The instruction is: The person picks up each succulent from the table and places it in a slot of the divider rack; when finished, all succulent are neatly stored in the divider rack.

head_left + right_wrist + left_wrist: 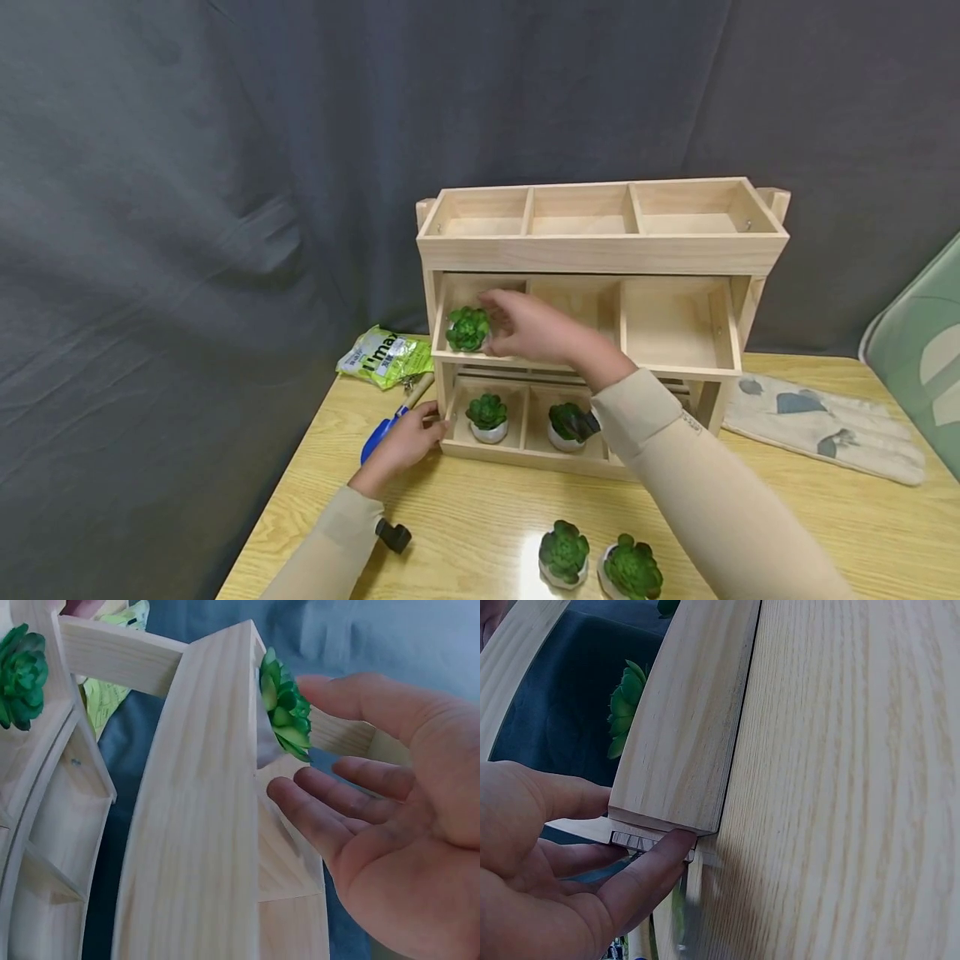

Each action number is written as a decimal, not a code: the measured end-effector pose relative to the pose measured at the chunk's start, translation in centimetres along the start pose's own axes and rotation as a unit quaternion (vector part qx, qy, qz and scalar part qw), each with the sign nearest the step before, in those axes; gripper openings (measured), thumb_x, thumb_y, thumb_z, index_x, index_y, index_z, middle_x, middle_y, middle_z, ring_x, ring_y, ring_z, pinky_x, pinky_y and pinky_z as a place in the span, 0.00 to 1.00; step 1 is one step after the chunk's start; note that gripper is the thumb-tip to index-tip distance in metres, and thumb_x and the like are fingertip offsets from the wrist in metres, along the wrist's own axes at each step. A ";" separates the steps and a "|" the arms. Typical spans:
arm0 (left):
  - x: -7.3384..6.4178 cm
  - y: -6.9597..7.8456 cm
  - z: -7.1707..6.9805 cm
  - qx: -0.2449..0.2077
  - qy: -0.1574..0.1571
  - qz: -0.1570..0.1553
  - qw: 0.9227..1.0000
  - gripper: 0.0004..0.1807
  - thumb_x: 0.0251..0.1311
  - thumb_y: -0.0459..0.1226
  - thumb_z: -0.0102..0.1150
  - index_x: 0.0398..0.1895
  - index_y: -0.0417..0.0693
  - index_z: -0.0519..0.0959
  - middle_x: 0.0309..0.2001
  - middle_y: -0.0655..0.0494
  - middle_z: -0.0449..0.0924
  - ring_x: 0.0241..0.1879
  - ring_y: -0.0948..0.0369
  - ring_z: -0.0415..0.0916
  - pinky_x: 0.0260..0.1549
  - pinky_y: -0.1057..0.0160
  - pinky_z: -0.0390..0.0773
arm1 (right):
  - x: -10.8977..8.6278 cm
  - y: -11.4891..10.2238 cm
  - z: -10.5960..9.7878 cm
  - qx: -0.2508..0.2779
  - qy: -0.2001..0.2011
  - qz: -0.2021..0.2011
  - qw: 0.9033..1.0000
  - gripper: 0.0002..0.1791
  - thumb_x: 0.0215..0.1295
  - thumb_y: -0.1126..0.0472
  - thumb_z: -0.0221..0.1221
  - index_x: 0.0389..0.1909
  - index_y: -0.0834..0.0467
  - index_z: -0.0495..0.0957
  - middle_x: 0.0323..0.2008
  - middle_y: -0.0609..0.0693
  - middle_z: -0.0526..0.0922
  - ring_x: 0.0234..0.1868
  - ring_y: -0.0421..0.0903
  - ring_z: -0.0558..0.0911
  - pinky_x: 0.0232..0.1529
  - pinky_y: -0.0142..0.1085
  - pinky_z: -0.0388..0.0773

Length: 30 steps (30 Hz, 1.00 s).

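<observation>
A three-tier wooden planter shelf [600, 256] stands on the table. A small potted succulent [468, 328] sits in the left compartment of its middle tier. Beside this plant is my right hand [536, 327]; in the right wrist view its fingers are spread and loosely bent, with the thumb tip right at the leaves [285, 705]. My left hand [408, 437] holds the lower left corner of the bottom tier, thumb and fingers either side of the board end [664, 772]. Potted succulents occupy the bottom tier's left [487, 417] and middle [564, 427] compartments.
Two more potted succulents [564, 553] stand on the table in front of the shelf. Left of it lie a yellow-green bag [386, 357] and a blue tool [381, 433] with a wooden handle. Patterned cloth gloves [825, 425] lie on the right.
</observation>
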<state>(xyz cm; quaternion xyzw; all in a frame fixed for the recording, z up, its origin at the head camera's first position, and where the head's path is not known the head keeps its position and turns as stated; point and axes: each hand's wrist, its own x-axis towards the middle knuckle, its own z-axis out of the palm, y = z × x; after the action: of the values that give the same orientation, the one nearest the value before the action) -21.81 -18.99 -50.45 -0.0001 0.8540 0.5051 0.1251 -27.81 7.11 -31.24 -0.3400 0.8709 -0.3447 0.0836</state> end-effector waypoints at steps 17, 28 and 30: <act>0.0 0.2 0.1 -0.002 -0.002 0.000 1.000 0.29 0.81 0.40 0.54 0.79 0.39 0.67 0.72 0.34 0.76 0.61 0.44 0.85 0.51 0.50 0.89 | -8.1 0.0 1.1 0.017 0.069 -0.004 0.997 0.46 0.69 0.59 0.71 0.83 0.59 0.60 0.79 0.61 0.69 0.73 0.63 0.78 0.73 0.56 0.78; -0.2 0.2 0.0 0.004 -0.001 -0.001 1.000 0.29 0.81 0.40 0.54 0.80 0.39 0.67 0.72 0.35 0.76 0.60 0.45 0.85 0.49 0.51 0.88 | -15.2 0.6 1.1 0.012 0.118 0.007 0.993 0.41 0.72 0.51 0.70 0.81 0.53 0.64 0.76 0.59 0.73 0.70 0.61 0.80 0.70 0.58 0.79; -0.2 0.2 0.1 0.002 -0.001 -0.003 1.000 0.29 0.81 0.39 0.54 0.80 0.39 0.66 0.72 0.35 0.76 0.61 0.44 0.84 0.51 0.50 0.88 | -16.1 0.8 1.3 0.011 0.126 0.007 0.992 0.41 0.72 0.52 0.70 0.80 0.54 0.65 0.76 0.59 0.74 0.69 0.61 0.81 0.68 0.57 0.81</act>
<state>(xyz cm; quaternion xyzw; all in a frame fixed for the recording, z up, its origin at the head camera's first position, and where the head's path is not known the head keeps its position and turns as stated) -21.63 -18.84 -50.27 -0.0022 0.8547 0.5032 0.1273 -15.56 17.30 -34.12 -0.2871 0.8728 -0.3943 -0.0209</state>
